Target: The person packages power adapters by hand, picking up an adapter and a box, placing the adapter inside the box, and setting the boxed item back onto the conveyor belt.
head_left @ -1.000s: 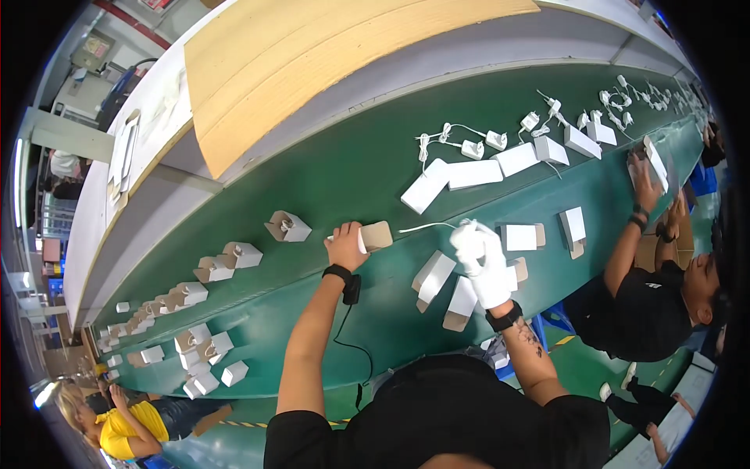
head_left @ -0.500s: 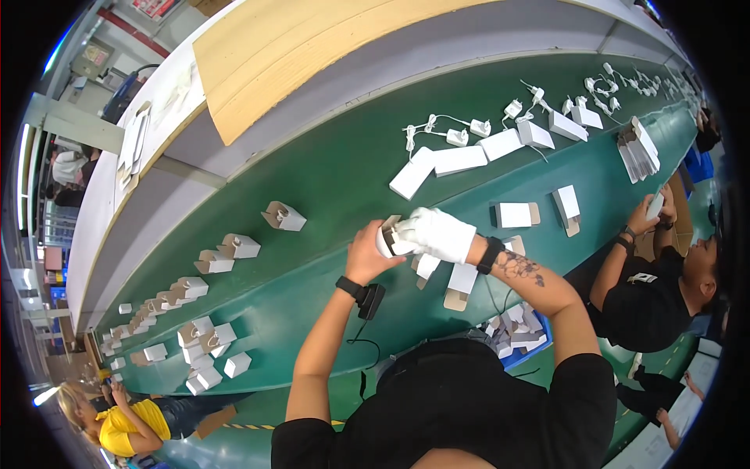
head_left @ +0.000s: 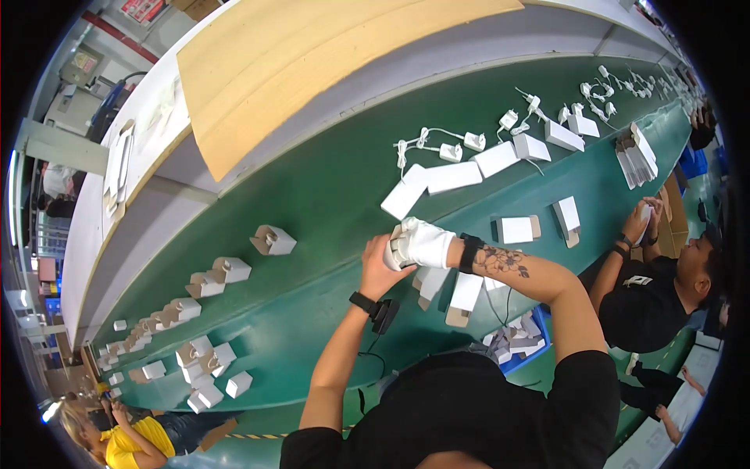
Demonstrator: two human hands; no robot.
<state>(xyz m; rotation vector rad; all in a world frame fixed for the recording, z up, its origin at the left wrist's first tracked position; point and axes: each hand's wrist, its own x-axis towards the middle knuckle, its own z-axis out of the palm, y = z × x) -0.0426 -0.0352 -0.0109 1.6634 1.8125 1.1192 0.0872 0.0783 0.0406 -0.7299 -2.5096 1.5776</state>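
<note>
My bare left hand (head_left: 380, 267) is wrapped round a small white box (head_left: 393, 255), held above the green work surface. My right hand (head_left: 426, 244), in a white glove, is closed at the box's open end. Its fingertips are partly hidden there, and I cannot make out what they hold. Just right of my hands lie two white boxes with open flaps, one partly under my right wrist (head_left: 429, 283) and another beside my forearm (head_left: 464, 297). Beyond my hands, several white boxes (head_left: 455, 177) lie in a row, with white corded power adapters (head_left: 451, 152) behind them.
Open white boxes (head_left: 273, 240) stand in a line to the left, near another cluster (head_left: 205, 359). A blue bin (head_left: 523, 356) of small pieces is by my right side. Co-workers are at right (head_left: 648, 289) and far left (head_left: 144, 442). A shelf with a tan board (head_left: 312, 70) runs along the back.
My gloved right hand has moved slightly left and closer over the box's opening. The box now shows less between my hands, and the whole view has shifted a little.
</note>
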